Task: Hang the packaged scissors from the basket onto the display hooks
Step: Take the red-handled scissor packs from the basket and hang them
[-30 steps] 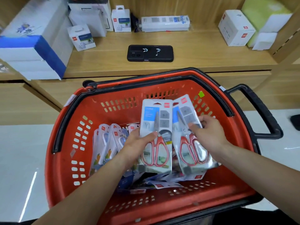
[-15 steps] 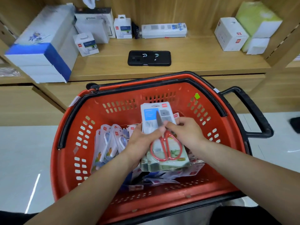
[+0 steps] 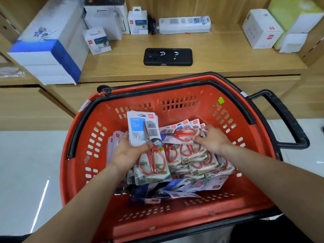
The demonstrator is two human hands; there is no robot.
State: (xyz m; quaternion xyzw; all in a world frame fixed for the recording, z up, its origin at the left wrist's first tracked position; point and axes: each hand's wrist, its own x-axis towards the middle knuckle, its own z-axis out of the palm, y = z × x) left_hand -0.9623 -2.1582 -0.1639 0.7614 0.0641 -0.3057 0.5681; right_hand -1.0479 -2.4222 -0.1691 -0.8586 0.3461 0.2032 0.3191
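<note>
1. Clamps a stack of packaged scissors (image 3: 152,163) in the left grip (image 3: 128,155), thumb across the front card, stack upright and lifted off the heap, low inside the basket (image 3: 75,172).
2. Shows the right grip (image 3: 213,139) gone from that stack, pressed against it half a second ago, and now well to the right of the left grip, laid on a sideways pack (image 3: 182,135) atop the loose heap (image 3: 201,160).
3. Cannot tell whether the right grip already pinches that pack or only touches it, with fingers curled over its far edge and thumb on its face.
4. Points to a merging of the two packs held side by side a second ago into the one stack, and to more gathering: probably another pack for the left grip.
5. Leaves the hanging itself not yet begun, with no display hooks in view, only the counter (image 3: 228,55) beyond both grips, with a black phone (image 3: 168,57) and white boxes (image 3: 261,28) on it.
6. Calls next for a firm pinch on the sideways pack, a turn upright and a slide against the stack.
7. Risks glossy cards slipping from the left grip under a thicker stack.
</note>
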